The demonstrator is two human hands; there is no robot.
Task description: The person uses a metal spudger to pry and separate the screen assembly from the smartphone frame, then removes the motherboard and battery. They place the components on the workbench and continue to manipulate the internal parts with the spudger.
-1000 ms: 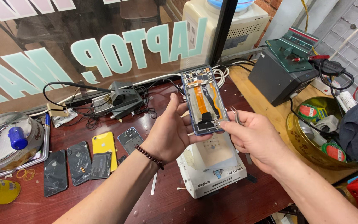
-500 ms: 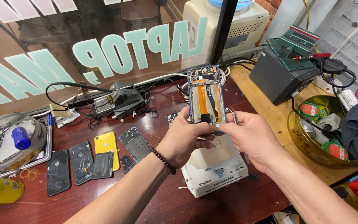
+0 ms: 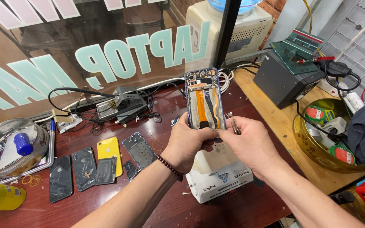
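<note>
— What's your left hand (image 3: 189, 141) got?
— Its grip wraps the lower edge of the opened phone (image 3: 205, 98), upright above the white box (image 3: 220, 175) on the desk (image 3: 157, 114).
— And the right hand (image 3: 250, 143)?
— Pinching tweezers (image 3: 233, 123), touching the phone's right bottom corner.

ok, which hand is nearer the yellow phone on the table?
Left. The left hand grips the opened phone just right of the yellow phone; the right hand sits farther right.

The opened phone (image 3: 204, 99) shows a shiny metal frame and glossy orange flex ribbons. At its four o'clock, thin steel tweezers (image 3: 233, 123) glint. Beneath lies a dark, polished wooden tabletop (image 3: 157, 202); at eight o'clock, a glossy yellow phone back (image 3: 109, 153).
</note>
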